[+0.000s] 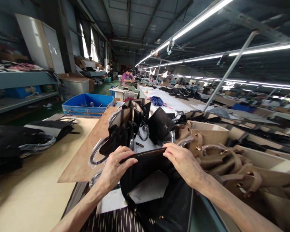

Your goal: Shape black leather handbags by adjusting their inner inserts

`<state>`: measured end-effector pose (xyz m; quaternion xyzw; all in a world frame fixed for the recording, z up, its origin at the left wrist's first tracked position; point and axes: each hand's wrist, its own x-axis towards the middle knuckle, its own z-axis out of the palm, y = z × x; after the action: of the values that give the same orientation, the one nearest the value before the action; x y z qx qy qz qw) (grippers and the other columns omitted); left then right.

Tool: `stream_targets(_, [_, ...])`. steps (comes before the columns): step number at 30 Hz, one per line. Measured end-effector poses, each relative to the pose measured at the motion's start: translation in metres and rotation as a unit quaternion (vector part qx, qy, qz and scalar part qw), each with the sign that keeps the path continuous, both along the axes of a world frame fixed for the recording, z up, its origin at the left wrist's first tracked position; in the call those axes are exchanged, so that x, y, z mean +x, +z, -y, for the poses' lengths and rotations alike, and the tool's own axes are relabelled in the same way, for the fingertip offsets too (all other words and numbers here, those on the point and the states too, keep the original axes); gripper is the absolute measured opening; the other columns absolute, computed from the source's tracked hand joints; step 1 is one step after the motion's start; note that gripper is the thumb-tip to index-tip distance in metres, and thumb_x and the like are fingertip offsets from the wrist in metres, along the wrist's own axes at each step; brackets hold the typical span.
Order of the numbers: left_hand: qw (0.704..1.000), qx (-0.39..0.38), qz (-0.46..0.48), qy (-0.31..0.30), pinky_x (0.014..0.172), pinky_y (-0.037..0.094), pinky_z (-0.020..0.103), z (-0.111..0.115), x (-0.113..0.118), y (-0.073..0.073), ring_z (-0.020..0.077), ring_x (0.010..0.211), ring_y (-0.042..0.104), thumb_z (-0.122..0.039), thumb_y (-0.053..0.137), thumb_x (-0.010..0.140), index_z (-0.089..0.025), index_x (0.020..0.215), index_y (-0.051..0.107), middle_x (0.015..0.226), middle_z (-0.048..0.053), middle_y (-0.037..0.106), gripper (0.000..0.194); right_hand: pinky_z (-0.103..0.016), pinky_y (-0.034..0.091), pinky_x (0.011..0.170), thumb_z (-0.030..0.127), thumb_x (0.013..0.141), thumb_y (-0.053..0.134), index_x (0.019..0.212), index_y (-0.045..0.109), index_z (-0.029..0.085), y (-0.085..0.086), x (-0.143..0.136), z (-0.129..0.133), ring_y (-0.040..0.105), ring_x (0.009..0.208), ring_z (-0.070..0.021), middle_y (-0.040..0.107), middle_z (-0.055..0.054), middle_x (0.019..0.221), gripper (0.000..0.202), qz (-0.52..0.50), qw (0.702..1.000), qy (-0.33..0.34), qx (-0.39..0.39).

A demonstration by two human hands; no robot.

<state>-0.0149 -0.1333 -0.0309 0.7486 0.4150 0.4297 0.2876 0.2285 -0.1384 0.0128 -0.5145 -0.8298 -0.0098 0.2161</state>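
A black handbag [176,196] stands open right in front of me, its mouth facing up toward me. My left hand [118,166] pinches the far rim at its left corner, thumb inside and fingers outside. At the right part of the same rim, my right hand [182,161] grips the edge between thumb and fingers. Inside the bag lies a pale sheet [149,188], partly in shadow. Plastic-wrapped handles [95,178] show beside my left wrist. Just beyond the rim sit more black bags [160,124].
Tan handbags [212,138] crowd the right side. On the left, a pale wooden table [45,175] carries black bags [38,138]. A blue bin [87,103] stands behind it. Farther off, a person in purple [127,77] sits by a long white worktable [174,98]. A slanted metal pole [229,71] rises at right.
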Motion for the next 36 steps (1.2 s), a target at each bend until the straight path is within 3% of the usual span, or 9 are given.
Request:
stream_targets(6, [1.0, -0.012, -0.009, 0.005, 0.065, 0.038, 0.02, 0.002, 0.003, 0.002, 0.0118, 0.071, 0.051, -0.035, 0.05, 0.083, -0.018, 0.082, 0.065, 0.078, 0.001, 0.055, 0.023, -0.025, 0.045, 0.073, 0.019, 0.087, 0.041, 0.083, 0.056, 0.018, 0.0, -0.003, -0.001, 0.057, 0.077, -0.0135, 0.06, -0.004, 0.093, 0.015, 0.03, 0.999, -0.011, 0.029])
stream_targets(13, [1.0, -0.024, 0.013, -0.007, 0.065, 0.037, 0.021, -0.001, 0.006, 0.005, 0.012, 0.07, 0.051, -0.033, 0.051, 0.082, -0.017, 0.08, 0.064, 0.074, 0.0, 0.053, 0.021, -0.024, 0.04, 0.062, 0.021, 0.087, 0.041, 0.077, 0.053, 0.018, -0.001, -0.003, -0.005, 0.054, 0.066, -0.0119, 0.058, -0.002, 0.08, 0.017, 0.044, 0.998, -0.033, 0.034])
stream_targets(23, [0.999, -0.042, -0.008, -0.003, 0.064, 0.037, 0.021, 0.001, 0.008, 0.013, 0.012, 0.07, 0.052, -0.027, 0.05, 0.081, -0.017, 0.075, 0.062, 0.074, 0.0, 0.054, 0.017, -0.023, 0.037, 0.06, 0.021, 0.087, 0.04, 0.073, 0.052, 0.018, -0.002, -0.005, -0.008, 0.052, 0.064, -0.0113, 0.057, -0.002, 0.077, 0.019, 0.044, 0.998, -0.039, 0.039])
stream_targets(27, [0.995, -0.003, -0.096, 0.016, 0.063, 0.038, 0.021, 0.005, 0.011, 0.023, 0.0126, 0.07, 0.053, -0.025, 0.043, 0.083, -0.018, 0.076, 0.063, 0.076, 0.001, 0.056, 0.022, -0.024, 0.035, 0.059, 0.022, 0.087, 0.042, 0.069, 0.05, 0.018, -0.001, -0.005, -0.01, 0.051, 0.062, -0.0112, 0.055, -0.001, 0.074, 0.02, 0.048, 0.997, -0.045, 0.044])
stream_targets(30, [0.974, 0.049, -0.218, 0.048, 0.067, 0.04, 0.023, 0.004, 0.022, 0.035, 0.0152, 0.077, 0.055, -0.02, 0.041, 0.083, -0.019, 0.081, 0.064, 0.08, 0.003, 0.058, 0.023, -0.023, 0.035, 0.059, 0.022, 0.086, 0.044, 0.065, 0.049, 0.018, -0.001, -0.005, -0.011, 0.051, 0.062, -0.011, 0.054, 0.0, 0.072, 0.021, 0.05, 0.997, -0.046, 0.048])
stream_targets(33, [0.939, 0.086, -0.33, 0.038, 0.066, 0.042, 0.026, -0.003, 0.046, 0.044, 0.0182, 0.078, 0.056, -0.016, 0.04, 0.082, -0.017, 0.08, 0.062, 0.079, 0.005, 0.059, 0.022, -0.023, 0.034, 0.058, 0.02, 0.084, 0.047, 0.064, 0.049, 0.018, 0.0, -0.007, -0.012, 0.051, 0.061, -0.0108, 0.053, 0.0, 0.071, 0.02, 0.051, 0.996, -0.046, 0.05])
stream_targets(36, [0.923, 0.115, -0.366, 0.008, 0.062, 0.042, 0.029, -0.014, 0.075, 0.047, 0.0207, 0.075, 0.057, -0.013, 0.041, 0.081, -0.015, 0.081, 0.059, 0.08, 0.007, 0.06, 0.018, -0.023, 0.035, 0.057, 0.016, 0.082, 0.048, 0.065, 0.05, 0.018, 0.001, -0.008, -0.014, 0.052, 0.062, -0.0111, 0.053, 0.001, 0.069, 0.017, 0.044, 0.997, -0.05, 0.047])
